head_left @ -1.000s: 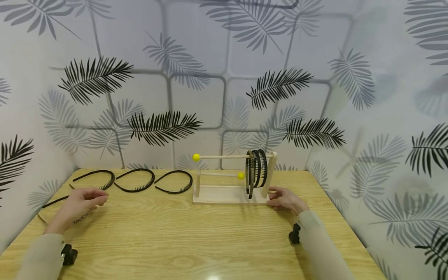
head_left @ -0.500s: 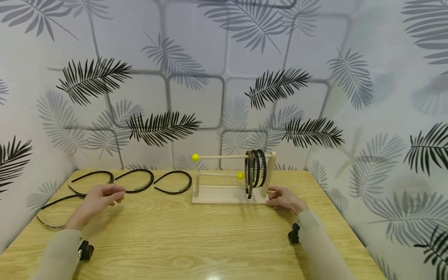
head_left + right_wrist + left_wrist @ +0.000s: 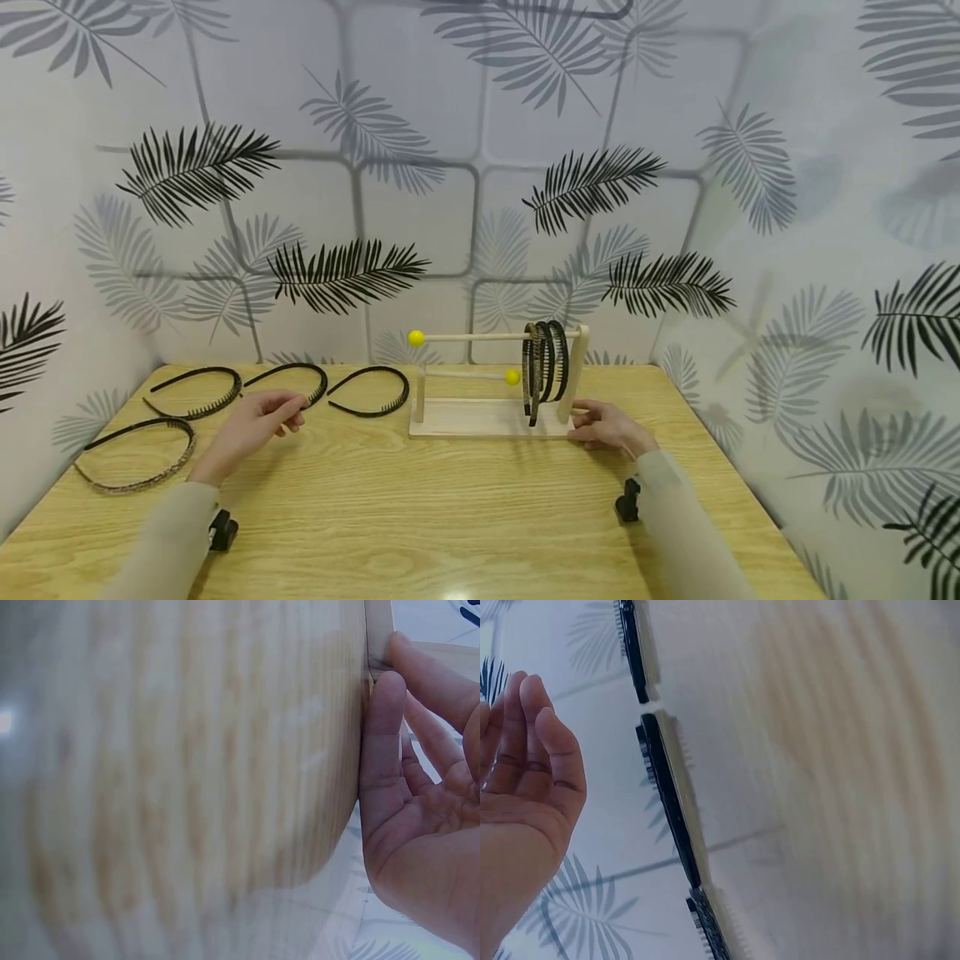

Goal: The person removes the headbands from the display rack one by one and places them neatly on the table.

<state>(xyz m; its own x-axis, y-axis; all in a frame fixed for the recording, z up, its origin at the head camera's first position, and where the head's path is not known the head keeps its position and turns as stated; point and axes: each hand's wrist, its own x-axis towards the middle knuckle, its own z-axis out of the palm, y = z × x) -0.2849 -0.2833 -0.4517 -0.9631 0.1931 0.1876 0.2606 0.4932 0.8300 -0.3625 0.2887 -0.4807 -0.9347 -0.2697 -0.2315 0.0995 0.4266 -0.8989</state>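
Observation:
In the head view my left hand [image 3: 258,425] hovers at the near side of a black toothed headband [image 3: 325,385], fingers loosely bent with nothing between them. The left wrist view shows that hand [image 3: 532,787] relaxed, apart from a row of headbands [image 3: 671,799]. My right hand [image 3: 611,427] holds the right end of a wooden headband stand [image 3: 465,419] at its base. Thumb and fingers meet the corner in the right wrist view. Several headbands, black ones [image 3: 563,358] and a brown patterned one [image 3: 536,375], hang at the right end of the stand's upper rod [image 3: 472,337].
More headbands lie on the wooden table [image 3: 420,517]: a black one [image 3: 386,412] left of the stand, another [image 3: 225,402] farther left, and a patterned one [image 3: 142,485] near the left edge. Yellow balls cap the rods, one [image 3: 416,338] above. Patterned walls [image 3: 420,208] enclose the table.
My left hand has moved right from the leftmost headbands to the middle black one, uncovering the patterned headband. The right hand stays at the stand, and the headbands have not moved.

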